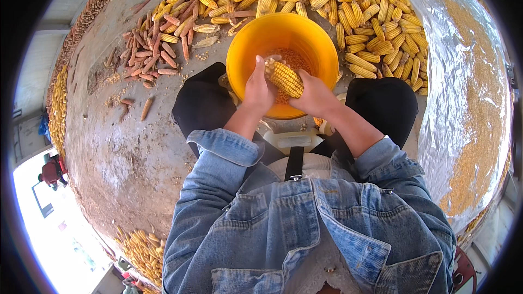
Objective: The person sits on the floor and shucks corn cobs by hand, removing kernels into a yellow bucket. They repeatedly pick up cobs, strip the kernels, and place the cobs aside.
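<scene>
A yellow ear of corn is held between both hands over a yellow plastic bucket. My left hand grips the ear's upper left end, thumb pointing up. Around its lower right end closes my right hand. Loose orange corn kernels lie in the bottom of the bucket, which stands between my knees. The hands hide part of the kernels.
Many yellow corn ears are heaped beyond the bucket. Bare reddish cobs lie piled at the left. Kernels are spread on a silvery sheet at the right. Another person is far off at the left.
</scene>
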Available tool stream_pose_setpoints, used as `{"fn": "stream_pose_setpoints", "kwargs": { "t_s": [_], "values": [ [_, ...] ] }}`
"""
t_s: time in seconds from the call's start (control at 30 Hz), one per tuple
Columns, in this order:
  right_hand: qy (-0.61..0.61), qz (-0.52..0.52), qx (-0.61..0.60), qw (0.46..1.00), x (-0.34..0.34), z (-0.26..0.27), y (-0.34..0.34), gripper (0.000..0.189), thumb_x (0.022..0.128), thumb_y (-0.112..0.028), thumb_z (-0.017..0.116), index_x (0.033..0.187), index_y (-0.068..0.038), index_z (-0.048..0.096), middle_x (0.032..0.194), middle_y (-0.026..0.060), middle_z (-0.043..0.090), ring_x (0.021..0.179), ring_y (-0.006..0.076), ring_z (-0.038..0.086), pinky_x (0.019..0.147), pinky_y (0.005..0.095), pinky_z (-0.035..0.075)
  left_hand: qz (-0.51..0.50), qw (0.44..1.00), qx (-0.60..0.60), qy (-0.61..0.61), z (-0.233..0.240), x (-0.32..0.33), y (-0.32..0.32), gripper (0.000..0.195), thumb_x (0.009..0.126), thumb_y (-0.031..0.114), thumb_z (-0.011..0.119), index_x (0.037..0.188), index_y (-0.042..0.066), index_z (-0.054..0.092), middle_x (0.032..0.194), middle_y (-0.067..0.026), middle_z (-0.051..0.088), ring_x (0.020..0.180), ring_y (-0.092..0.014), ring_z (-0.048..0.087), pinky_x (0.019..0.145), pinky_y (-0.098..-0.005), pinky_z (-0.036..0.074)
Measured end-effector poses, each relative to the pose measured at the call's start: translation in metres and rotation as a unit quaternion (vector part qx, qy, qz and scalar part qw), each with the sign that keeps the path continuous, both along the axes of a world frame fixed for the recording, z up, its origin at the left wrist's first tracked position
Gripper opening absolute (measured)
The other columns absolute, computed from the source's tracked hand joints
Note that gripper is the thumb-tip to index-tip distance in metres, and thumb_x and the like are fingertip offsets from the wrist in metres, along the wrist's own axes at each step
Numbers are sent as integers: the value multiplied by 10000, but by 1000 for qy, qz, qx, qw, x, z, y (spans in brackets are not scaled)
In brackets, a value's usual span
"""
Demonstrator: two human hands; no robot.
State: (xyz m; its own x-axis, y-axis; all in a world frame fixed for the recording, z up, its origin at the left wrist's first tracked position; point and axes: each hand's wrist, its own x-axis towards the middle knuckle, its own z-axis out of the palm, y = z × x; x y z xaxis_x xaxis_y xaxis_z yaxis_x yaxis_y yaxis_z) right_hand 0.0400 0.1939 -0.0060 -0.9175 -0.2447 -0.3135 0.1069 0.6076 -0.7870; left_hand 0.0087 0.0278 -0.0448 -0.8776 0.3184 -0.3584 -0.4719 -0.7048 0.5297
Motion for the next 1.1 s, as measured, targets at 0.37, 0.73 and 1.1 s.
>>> {"fn": "stream_pose_setpoints", "kwargs": {
  "t_s": [0.37,0.73,1.1],
  "values": [
    [51,22,36,998,-1,-2,3,515,722,-230,701,1121,-11,459,890,264,638,902,427,618,775,486,486,-8,1000,-10,-10,1,-1,-1,220,1008,205,449,1080,33,565,1042,-118,600,1032,-245,570,967,-394,449],
    [102,37,123,986,3,1,2,517,750,-187,669,1207,-52,470,985,217,638,887,397,636,769,469,509,-15,1000,-23,-16,1,1,-1,214,1009,204,420,1084,55,555,1082,-103,586,1059,-236,557,976,-395,439],
    [130,45,152,979,3,-4,2,560,716,-145,689,1211,-55,445,986,209,633,890,410,621,745,476,504,-14,983,-181,30,-10,4,4,262,1000,227,471,1152,26,542,1042,-82,594,963,-152,567,847,-283,450]
  ]
}}
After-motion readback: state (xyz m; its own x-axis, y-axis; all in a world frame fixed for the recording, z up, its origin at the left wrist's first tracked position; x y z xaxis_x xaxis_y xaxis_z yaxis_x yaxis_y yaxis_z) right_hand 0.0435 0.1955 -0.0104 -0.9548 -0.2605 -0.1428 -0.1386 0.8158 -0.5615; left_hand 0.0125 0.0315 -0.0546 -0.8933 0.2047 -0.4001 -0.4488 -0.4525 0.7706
